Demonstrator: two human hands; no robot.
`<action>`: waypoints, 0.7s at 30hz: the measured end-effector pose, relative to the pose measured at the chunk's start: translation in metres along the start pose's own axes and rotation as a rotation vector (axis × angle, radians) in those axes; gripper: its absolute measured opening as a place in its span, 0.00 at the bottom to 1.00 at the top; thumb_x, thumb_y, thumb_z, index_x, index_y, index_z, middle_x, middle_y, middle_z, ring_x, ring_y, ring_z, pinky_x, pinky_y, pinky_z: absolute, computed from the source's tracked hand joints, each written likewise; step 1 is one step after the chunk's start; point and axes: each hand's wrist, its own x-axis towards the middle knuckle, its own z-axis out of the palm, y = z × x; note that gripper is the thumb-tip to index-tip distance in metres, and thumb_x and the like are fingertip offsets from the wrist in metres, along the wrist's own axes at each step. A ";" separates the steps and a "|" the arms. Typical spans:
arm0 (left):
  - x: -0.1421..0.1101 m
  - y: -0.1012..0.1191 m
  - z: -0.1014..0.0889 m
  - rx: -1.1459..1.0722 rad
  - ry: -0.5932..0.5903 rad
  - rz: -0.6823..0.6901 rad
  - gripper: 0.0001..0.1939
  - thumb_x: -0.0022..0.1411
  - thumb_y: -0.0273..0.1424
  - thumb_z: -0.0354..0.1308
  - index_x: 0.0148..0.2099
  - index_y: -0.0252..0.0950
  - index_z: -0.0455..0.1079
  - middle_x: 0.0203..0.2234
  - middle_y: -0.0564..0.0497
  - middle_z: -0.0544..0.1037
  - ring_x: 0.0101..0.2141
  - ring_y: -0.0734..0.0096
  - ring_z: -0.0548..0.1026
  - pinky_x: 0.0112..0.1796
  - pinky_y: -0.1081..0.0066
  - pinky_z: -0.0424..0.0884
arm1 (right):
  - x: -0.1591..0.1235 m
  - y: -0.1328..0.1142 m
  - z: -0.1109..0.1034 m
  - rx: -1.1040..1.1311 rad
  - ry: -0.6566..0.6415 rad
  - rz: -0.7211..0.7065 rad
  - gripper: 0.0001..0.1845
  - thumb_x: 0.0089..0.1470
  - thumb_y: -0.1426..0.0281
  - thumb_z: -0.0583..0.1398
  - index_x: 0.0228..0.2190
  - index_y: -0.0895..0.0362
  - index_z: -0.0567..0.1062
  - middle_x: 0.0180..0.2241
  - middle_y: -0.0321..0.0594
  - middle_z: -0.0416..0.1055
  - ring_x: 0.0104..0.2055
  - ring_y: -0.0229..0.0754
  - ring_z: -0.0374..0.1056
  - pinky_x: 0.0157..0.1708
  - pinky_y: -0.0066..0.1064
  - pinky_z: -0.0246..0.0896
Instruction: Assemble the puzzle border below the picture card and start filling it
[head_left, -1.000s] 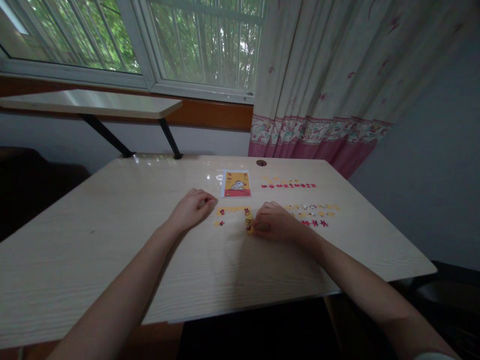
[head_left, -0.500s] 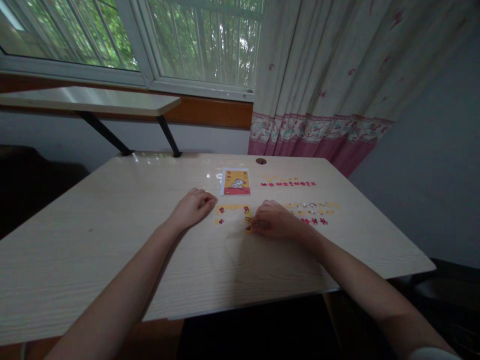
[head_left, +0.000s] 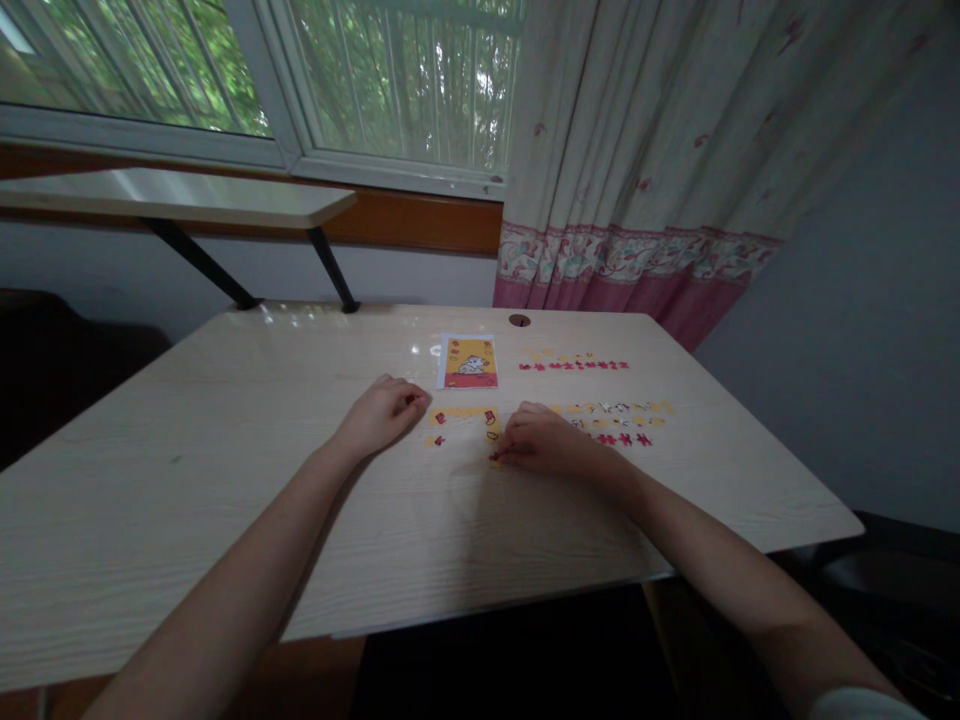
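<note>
On the desk, a partly joined jigsaw puzzle (head_left: 465, 413) forms a yellow top edge with a strip down its right side and a short piece at left. My right hand (head_left: 544, 440) has its fingertips pinched on a yellow-and-red puzzle piece (head_left: 495, 457) at the lower end of that right strip. Left of the puzzle, my left hand (head_left: 384, 415) rests on the desk with fingers curled together, and nothing shows in it. Just behind the puzzle lies a picture card (head_left: 470, 363) with a white animal on yellow and red.
Loose yellow and white pieces (head_left: 615, 409) lie in rows right of my right hand, with red pieces (head_left: 641, 440) nearer me. Another red row (head_left: 577, 366) lies farther back. A raised shelf (head_left: 225, 200) stands at back left; a curtain (head_left: 630, 260) hangs behind the desk (head_left: 247, 500).
The view has shifted very slightly. My right fingertips stay at the lower end of the right strip with a small movement on the piece; my left hand keeps its place.
</note>
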 end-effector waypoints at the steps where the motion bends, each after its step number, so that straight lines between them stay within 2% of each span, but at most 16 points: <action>1: 0.000 0.000 0.000 -0.001 0.001 0.000 0.14 0.62 0.36 0.50 0.35 0.37 0.75 0.30 0.47 0.79 0.33 0.64 0.70 0.38 0.64 0.65 | 0.000 0.000 0.000 -0.001 -0.002 0.000 0.05 0.54 0.68 0.63 0.31 0.56 0.79 0.30 0.39 0.73 0.37 0.40 0.64 0.41 0.31 0.56; 10: 0.001 0.004 -0.001 0.001 -0.014 -0.005 0.15 0.62 0.36 0.49 0.35 0.35 0.75 0.30 0.45 0.79 0.33 0.62 0.70 0.38 0.62 0.65 | 0.000 0.001 0.000 0.003 -0.014 -0.018 0.04 0.53 0.69 0.63 0.32 0.56 0.79 0.30 0.39 0.73 0.37 0.40 0.64 0.41 0.32 0.56; 21: 0.001 0.005 -0.002 0.014 -0.003 -0.001 0.14 0.62 0.36 0.49 0.34 0.36 0.75 0.29 0.47 0.79 0.32 0.63 0.70 0.36 0.64 0.65 | 0.001 0.000 0.001 0.002 -0.002 -0.013 0.04 0.53 0.69 0.62 0.32 0.56 0.79 0.30 0.40 0.73 0.37 0.40 0.64 0.42 0.32 0.57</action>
